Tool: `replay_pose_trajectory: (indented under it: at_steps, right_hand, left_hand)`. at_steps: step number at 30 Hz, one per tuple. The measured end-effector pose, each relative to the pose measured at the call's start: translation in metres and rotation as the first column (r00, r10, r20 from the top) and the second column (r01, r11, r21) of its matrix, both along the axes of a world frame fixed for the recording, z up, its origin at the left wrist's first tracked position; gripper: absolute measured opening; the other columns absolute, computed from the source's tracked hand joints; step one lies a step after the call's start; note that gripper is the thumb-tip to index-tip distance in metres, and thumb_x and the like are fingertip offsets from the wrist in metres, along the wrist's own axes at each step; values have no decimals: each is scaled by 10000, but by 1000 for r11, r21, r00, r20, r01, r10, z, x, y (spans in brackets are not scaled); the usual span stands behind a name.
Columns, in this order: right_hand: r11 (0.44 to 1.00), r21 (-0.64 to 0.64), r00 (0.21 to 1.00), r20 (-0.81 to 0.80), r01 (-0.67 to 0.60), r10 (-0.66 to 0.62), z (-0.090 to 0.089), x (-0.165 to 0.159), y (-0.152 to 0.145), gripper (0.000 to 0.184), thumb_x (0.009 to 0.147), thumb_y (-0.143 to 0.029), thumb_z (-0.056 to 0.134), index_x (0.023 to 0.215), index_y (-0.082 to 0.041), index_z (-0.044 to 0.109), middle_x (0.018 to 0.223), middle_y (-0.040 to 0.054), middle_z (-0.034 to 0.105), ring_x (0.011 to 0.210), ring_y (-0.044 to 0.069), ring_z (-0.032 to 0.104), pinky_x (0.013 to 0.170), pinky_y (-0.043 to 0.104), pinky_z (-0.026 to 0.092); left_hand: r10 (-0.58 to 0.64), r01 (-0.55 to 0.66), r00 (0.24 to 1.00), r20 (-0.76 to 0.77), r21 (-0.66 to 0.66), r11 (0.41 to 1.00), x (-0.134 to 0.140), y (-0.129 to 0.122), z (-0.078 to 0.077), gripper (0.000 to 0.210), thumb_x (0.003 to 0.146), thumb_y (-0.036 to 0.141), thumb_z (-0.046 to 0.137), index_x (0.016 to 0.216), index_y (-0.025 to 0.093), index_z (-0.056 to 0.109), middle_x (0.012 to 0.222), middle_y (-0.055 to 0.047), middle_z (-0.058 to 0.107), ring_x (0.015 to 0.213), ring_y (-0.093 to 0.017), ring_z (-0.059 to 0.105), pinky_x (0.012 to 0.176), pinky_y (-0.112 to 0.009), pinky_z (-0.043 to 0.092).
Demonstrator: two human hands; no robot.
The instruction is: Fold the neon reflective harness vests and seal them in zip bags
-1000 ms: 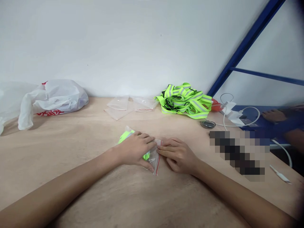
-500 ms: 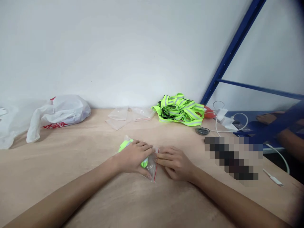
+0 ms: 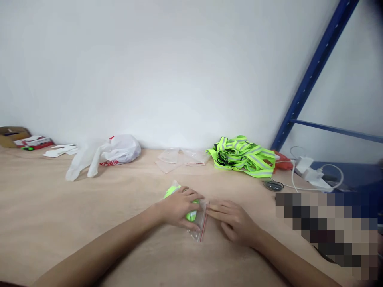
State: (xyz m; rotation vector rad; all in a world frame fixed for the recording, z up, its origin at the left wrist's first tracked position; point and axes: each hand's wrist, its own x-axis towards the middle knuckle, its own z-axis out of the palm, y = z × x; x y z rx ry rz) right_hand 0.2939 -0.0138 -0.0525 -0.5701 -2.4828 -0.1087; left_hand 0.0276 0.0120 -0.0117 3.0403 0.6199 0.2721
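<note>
A clear zip-lock bag [image 3: 195, 236] with a red seal line lies on the table in front of me. Folded inside is a fluorescent yellow-green reflective strap [image 3: 191, 215]. My left hand [image 3: 179, 205] curves over the bag and holds it down, thumb and fingers spread around the bulge and hiding much of it. At the sealing edge, near its upper end, my right hand [image 3: 231, 220] touches the bag with its outstretched fingertips. The right thumb is apart from those fingers, and I see nothing gripped between them.
Near the wall lie flat clear bags [image 3: 169, 156] and a heap of reflective straps [image 3: 242, 157]. A white plastic bag [image 3: 122, 149] and a cardboard box [image 3: 12, 137] are farther left. On the right are a dark oval object [image 3: 273, 185], white cables with a power strip [image 3: 314, 177] and a blue frame [image 3: 311, 75].
My view has swung left, bringing the cardboard box into sight. My left hand stays on the bag; the right fingertips remain at the seal, with the thumb slightly farther from them.
</note>
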Motion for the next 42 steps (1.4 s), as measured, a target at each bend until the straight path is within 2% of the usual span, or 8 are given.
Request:
replay_pose_trajectory:
  at_steps: [4,10,12,15,18,27,38,42]
  right_hand:
    - [996,-57,995,-63,68,-71,-4,6,6,597,762,-5,427,1261,-220,674,1156,64,755,1011,192,708,880,361,576]
    - [981,-180,993,-77,72,-87,-9,7,10,554,770,-27,462,1211,-252,711,1138,48,763,1059,204,707,941,379,570]
    - [977,-194,992,-79,85,-102,-8,6,10,543,771,-26,461,1200,-242,715,1136,48,763,1056,203,707,945,377,570]
    - [974,-208,990,-84,89,-109,-7,6,9,523,775,-25,454,1177,-228,720,1118,51,766,1041,200,708,926,368,578]
    - [974,-212,990,-93,86,-107,-6,4,8,495,790,-29,446,1148,-224,727,1086,55,772,1012,200,712,900,364,585]
    - [960,-262,991,-70,95,-117,-2,3,9,450,809,-40,453,1108,-227,732,1059,64,773,979,204,711,852,357,592]
    - [971,-222,995,-37,86,-97,0,2,8,407,829,-33,445,1061,-222,720,1064,74,772,968,205,713,893,392,567]
    - [964,-257,995,-53,71,-88,0,1,11,401,819,-21,448,1044,-221,712,1055,74,769,971,199,706,869,373,566]
  left_hand:
    - [37,-37,997,-71,0,999,-40,-32,17,304,820,388,677,1097,266,704,1490,-51,519,1327,-315,494,1168,-520,275]
    - [392,-382,913,-114,99,919,-125,-55,23,298,977,308,473,1160,310,707,1506,-52,507,1402,-284,439,1146,-487,350]
    - [529,-516,846,-71,147,844,-144,-54,16,334,987,426,465,1190,304,701,1531,-71,474,1414,-326,417,1128,-513,374]
    - [766,-749,643,10,214,627,-155,-50,2,519,923,603,505,1282,254,643,1566,-136,403,1414,-424,373,1041,-595,435]
    - [880,-866,474,12,189,463,-154,-47,-7,592,860,585,583,1342,242,582,1514,-168,450,1328,-458,451,934,-612,498]
    - [638,-631,770,-22,121,766,-185,10,-15,568,821,209,527,1388,226,551,1592,-112,355,1491,-373,248,1144,-524,368]
    - [863,-830,504,26,291,476,-162,83,-24,505,854,132,422,1297,194,657,1543,-154,424,1382,-380,395,1046,-537,413]
    - [891,-849,453,28,317,422,-163,98,-30,537,870,121,383,1332,224,635,1458,-140,505,1282,-358,472,969,-480,470]
